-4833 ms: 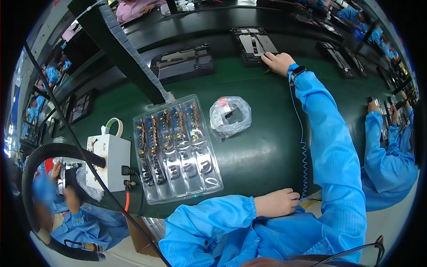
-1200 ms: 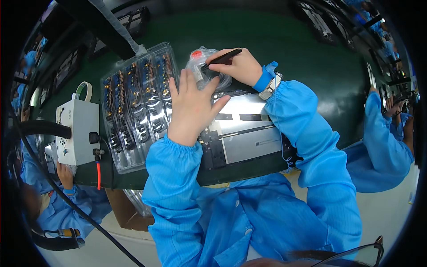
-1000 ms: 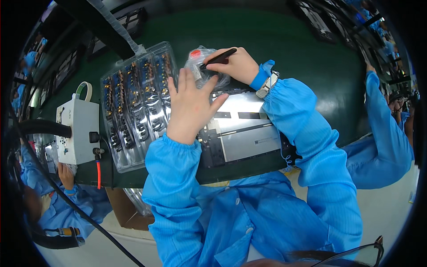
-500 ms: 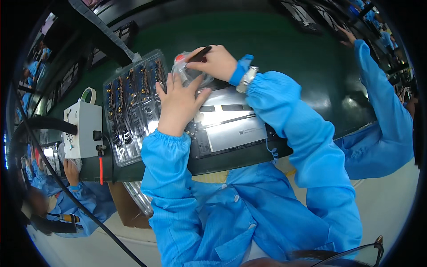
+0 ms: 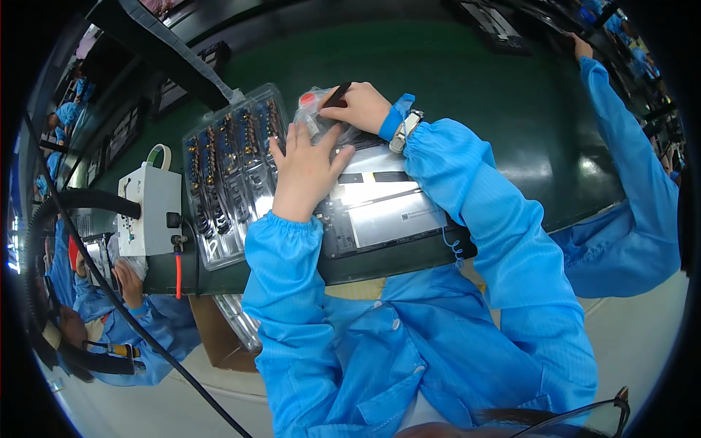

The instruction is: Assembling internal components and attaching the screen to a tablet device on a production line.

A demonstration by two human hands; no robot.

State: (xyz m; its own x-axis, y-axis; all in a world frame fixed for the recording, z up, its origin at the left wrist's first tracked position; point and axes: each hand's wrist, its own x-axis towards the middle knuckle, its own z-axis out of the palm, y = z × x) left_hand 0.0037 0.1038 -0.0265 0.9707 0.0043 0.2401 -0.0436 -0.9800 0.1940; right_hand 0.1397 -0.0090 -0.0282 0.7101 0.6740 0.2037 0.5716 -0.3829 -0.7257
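Note:
My left hand [image 5: 305,174] lies palm down with its fingers spread, over the far left corner of an opened flat device. Beyond its fingertips is a crumpled clear plastic bag [image 5: 303,115] with a round red spot. My right hand [image 5: 361,109] is closed on a slim black tool [image 5: 336,95], held at a slant over the bag; its lower tip is hidden. The opened device [image 5: 341,232], like a tablet with its back off, shows a large silver battery [image 5: 391,220]. A blue strap and a watch [image 5: 406,131] are on my right wrist.
Left of my left hand stands a clear plastic tray [image 5: 223,252] with rows of small circuit boards. Beside it are a white box [image 5: 151,208] with cables and a dark hose [image 5: 91,199]. Co-workers sit on both sides; a blue sleeve [image 5: 628,139] reaches in at right.
The whole view has shifted a little, moving the bench things rightward. My hands keep nearly the same pose over the bag and device. The right co-worker's hand has moved farther away.

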